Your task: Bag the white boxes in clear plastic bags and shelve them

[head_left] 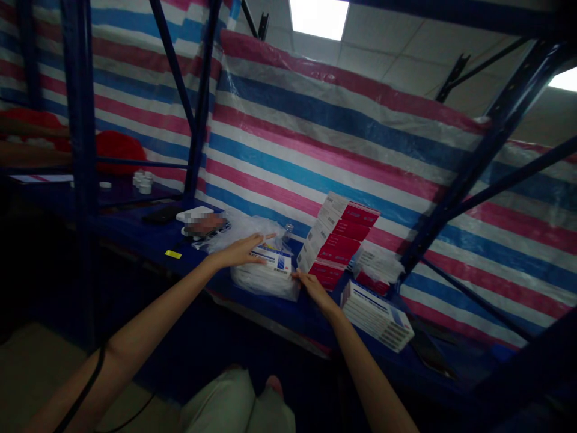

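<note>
A flat white box [273, 260] with blue print and a barcode lies on a clear plastic bag [264, 285] at the middle of the shelf. My left hand [243, 251] is spread over the box's left end, its fingers stretched out. At the right end, the fingertips of my right hand [313, 287] are pressed together at the box's corner. Just behind that hand rises a tilted stack of red and white boxes [336, 240]. To its right, several white boxes [376, 316] lie piled at the shelf's front edge.
More wrapped boxes [377, 267] stand behind the pile. A small clear bottle [288, 231] is beyond my hands. On the left are a yellow slip [173, 254], a dark phone-like object [162, 214] and white jars [144, 183]. Blue rack posts [198, 126] frame the shelf; another person's arm [33, 153] shows far left.
</note>
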A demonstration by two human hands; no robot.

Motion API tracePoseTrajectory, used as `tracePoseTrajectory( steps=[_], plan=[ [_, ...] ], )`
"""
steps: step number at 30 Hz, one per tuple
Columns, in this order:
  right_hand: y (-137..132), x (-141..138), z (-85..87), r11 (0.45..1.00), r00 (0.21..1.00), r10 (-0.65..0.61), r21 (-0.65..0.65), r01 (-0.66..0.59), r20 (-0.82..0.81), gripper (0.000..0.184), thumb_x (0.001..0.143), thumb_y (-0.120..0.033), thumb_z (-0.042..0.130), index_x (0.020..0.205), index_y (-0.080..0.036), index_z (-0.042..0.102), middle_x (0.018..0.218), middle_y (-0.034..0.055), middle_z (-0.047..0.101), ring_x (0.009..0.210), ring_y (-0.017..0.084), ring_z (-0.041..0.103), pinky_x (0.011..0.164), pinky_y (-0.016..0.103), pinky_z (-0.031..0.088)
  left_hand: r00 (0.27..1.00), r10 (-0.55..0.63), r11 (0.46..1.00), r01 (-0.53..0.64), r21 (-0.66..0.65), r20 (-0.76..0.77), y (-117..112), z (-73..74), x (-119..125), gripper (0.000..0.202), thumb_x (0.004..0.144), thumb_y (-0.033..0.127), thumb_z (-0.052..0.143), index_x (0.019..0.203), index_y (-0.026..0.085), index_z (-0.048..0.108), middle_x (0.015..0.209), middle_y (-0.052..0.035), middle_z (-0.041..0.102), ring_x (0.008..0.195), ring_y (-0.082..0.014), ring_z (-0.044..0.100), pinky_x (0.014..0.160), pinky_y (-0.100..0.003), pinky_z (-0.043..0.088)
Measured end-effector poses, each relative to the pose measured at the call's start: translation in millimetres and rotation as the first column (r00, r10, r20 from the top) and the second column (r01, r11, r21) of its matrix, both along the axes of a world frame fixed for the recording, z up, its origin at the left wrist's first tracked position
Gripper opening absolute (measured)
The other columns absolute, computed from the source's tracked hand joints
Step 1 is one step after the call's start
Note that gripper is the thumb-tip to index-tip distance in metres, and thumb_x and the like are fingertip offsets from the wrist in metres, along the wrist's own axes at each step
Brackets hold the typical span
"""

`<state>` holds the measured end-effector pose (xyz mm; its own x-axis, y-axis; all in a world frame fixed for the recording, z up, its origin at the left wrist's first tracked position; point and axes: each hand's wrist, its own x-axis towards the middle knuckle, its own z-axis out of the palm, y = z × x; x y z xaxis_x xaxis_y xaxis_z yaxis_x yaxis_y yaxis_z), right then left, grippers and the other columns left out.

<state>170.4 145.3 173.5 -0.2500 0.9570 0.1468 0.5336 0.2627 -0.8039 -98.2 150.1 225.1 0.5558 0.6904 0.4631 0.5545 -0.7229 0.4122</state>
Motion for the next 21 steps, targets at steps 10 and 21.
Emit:
tracePoseTrajectory(
  steps=[10, 21],
  plan=[
    [13.5, -10.6, 11.8, 0.946, 0.998, 0.040, -0.324, -0.021, 0.053, 0.042, 0.079, -0.039, 0.056, 0.045, -0.017, 0.043, 0.034, -0.0046, 0.036, 0.034, 0.006, 0.029, 0.038, 0.022, 0.017, 0.991, 0.089, 0.994, -0.094, -0.050, -0.099, 10.5, -10.9, -3.8, 0.068, 0.063, 0.046, 0.070, 0.121, 0.015, 0.052, 0.121, -0.0117, 0.055, 0.108, -0.0273, 0.052, 0.092, -0.030, 0.035],
    [3.5, -22.9, 11.1, 0.849, 0.970, -0.039, -0.520, -0.095, -0.241, 0.029, 0.083, -0.031, 0.049, 0.060, -0.017, 0.042, 0.041, -0.0105, 0.028, 0.032, 0.001, 0.021, 0.034, 0.014, 0.015, 0.996, 0.068, 0.993, -0.074, -0.092, -0.064, 11.3, -13.4, -11.5, 0.065, 0.062, 0.046, 0.070, 0.117, 0.012, 0.055, 0.116, -0.0126, 0.060, 0.103, -0.0259, 0.055, 0.088, -0.029, 0.038]
  ],
)
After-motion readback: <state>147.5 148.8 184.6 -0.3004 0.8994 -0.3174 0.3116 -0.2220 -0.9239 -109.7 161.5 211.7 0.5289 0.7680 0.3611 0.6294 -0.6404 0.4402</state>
